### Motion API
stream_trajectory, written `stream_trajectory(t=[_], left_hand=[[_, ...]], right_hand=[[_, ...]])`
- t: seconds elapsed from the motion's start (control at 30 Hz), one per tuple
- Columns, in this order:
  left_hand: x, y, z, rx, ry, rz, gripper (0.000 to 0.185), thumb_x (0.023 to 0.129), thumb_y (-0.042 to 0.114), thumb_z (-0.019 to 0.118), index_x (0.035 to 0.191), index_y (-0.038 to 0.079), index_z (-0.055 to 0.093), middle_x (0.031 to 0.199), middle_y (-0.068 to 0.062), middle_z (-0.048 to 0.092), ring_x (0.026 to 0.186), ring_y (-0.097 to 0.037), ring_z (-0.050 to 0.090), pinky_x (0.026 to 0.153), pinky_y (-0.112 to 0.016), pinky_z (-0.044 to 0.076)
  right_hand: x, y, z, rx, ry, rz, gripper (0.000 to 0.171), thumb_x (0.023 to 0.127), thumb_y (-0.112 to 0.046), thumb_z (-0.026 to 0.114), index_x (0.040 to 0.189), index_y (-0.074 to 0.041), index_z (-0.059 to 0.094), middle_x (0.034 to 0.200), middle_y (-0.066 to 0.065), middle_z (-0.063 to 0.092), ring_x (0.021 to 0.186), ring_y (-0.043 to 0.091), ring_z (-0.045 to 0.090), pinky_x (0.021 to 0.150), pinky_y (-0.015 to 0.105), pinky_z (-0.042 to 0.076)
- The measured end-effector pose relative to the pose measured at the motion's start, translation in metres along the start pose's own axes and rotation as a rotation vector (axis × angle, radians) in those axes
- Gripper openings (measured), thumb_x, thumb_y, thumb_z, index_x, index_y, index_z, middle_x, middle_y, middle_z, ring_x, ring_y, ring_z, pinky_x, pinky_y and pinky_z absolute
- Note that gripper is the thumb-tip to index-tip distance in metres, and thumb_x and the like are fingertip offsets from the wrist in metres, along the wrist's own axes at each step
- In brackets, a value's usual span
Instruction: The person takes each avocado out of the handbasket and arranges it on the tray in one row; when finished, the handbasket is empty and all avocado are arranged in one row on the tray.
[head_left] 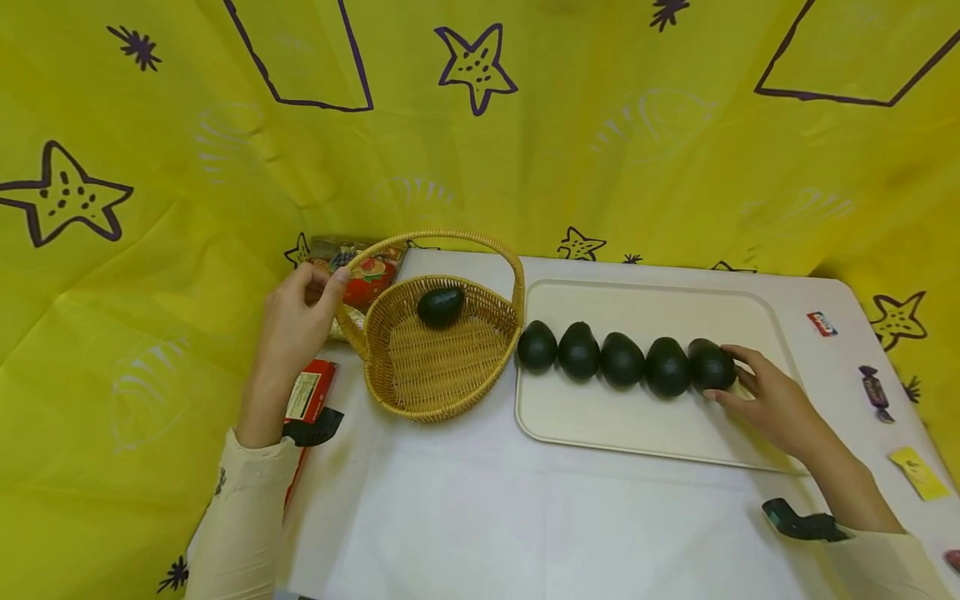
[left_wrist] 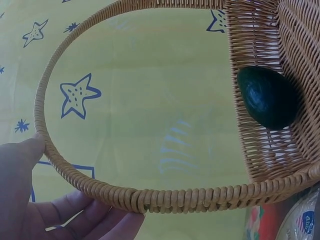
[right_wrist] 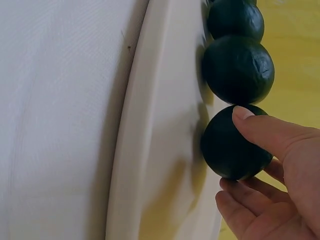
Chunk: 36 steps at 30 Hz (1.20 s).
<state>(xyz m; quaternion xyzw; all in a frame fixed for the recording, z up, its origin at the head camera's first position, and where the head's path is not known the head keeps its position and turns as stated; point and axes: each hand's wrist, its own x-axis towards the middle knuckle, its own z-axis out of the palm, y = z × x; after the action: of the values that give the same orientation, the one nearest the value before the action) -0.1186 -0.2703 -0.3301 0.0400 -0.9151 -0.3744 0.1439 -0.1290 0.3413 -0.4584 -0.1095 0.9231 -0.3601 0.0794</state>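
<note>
My left hand (head_left: 296, 312) grips the arched handle (left_wrist: 115, 192) of a wicker basket (head_left: 431, 367), thumb on one side and fingers on the other. Inside the basket, against its far wall, lies one dark green avocado (head_left: 441, 307). Several more avocados (head_left: 622, 360) stand in a row across a cream tray (head_left: 660, 429) to the basket's right. At the row's right end, my right hand (head_left: 768, 404) holds the last avocado (right_wrist: 235, 142) between thumb and fingers. That avocado touches its neighbour (right_wrist: 239, 69) in the right wrist view.
Behind the left hand lies a colourful package (head_left: 375, 271), and a red box (head_left: 311, 392) is by the left wrist. Along the table's right side lie a small red-and-blue wrapper (head_left: 822, 323), a purple wrapped candy (head_left: 875, 392) and a yellow packet (head_left: 918, 473). A yellow patterned cloth (head_left: 540, 167) hangs behind.
</note>
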Motion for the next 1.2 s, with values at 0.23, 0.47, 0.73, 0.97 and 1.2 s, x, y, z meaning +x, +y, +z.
stream_trajectory(t=[0.23, 0.47, 0.73, 0.97, 1.2], left_hand=[[0.000, 0.000, 0.001, 0.001, 0.016, 0.000, 0.056, 0.105, 0.060, 0.052, 0.105, 0.006, 0.063, 0.104, -0.013, 0.066, 0.095, -0.025, 0.059, 0.086, -0.040, 0.045], [-0.001, 0.001, 0.001, 0.002, 0.011, 0.000, 0.056, 0.105, 0.061, 0.052, 0.105, 0.006, 0.063, 0.106, -0.013, 0.067, 0.097, -0.027, 0.060, 0.087, -0.040, 0.045], [-0.001, 0.003, 0.000, -0.005, 0.005, 0.010, 0.052, 0.107, 0.056, 0.053, 0.106, 0.005, 0.063, 0.104, -0.012, 0.066, 0.095, -0.024, 0.059, 0.087, -0.039, 0.045], [-0.001, 0.002, 0.000, -0.003, 0.002, 0.007, 0.052, 0.107, 0.056, 0.052, 0.106, 0.005, 0.063, 0.104, -0.013, 0.067, 0.095, -0.025, 0.060, 0.086, -0.039, 0.045], [0.000, 0.003, 0.000, -0.001, 0.003, -0.002, 0.056, 0.106, 0.061, 0.052, 0.106, 0.006, 0.063, 0.106, -0.013, 0.067, 0.096, -0.026, 0.060, 0.088, -0.040, 0.046]], right_hand=[[-0.001, -0.002, -0.002, -0.052, -0.021, 0.010, 0.091, 0.097, -0.031, 0.079, 0.162, 0.004, 0.027, 0.159, 0.043, 0.031, 0.131, 0.069, 0.045, 0.106, 0.054, 0.042], [-0.002, -0.007, -0.007, -0.060, -0.040, 0.009, 0.098, 0.098, -0.031, 0.078, 0.166, 0.004, 0.016, 0.160, 0.044, 0.027, 0.130, 0.072, 0.042, 0.100, 0.071, 0.038], [-0.001, -0.021, -0.014, -0.087, -0.019, -0.007, 0.107, 0.096, -0.031, 0.081, 0.168, -0.002, 0.008, 0.156, 0.046, 0.029, 0.127, 0.074, 0.042, 0.097, 0.079, 0.039], [0.002, -0.055, -0.013, -0.124, 0.006, -0.035, 0.103, 0.096, -0.037, 0.080, 0.169, -0.006, 0.013, 0.155, 0.042, 0.036, 0.132, 0.067, 0.040, 0.098, 0.081, 0.036], [0.011, -0.102, 0.001, -0.089, -0.071, -0.103, 0.090, 0.098, -0.042, 0.076, 0.166, -0.006, 0.028, 0.162, 0.031, 0.037, 0.145, 0.058, 0.035, 0.108, 0.077, 0.032]])
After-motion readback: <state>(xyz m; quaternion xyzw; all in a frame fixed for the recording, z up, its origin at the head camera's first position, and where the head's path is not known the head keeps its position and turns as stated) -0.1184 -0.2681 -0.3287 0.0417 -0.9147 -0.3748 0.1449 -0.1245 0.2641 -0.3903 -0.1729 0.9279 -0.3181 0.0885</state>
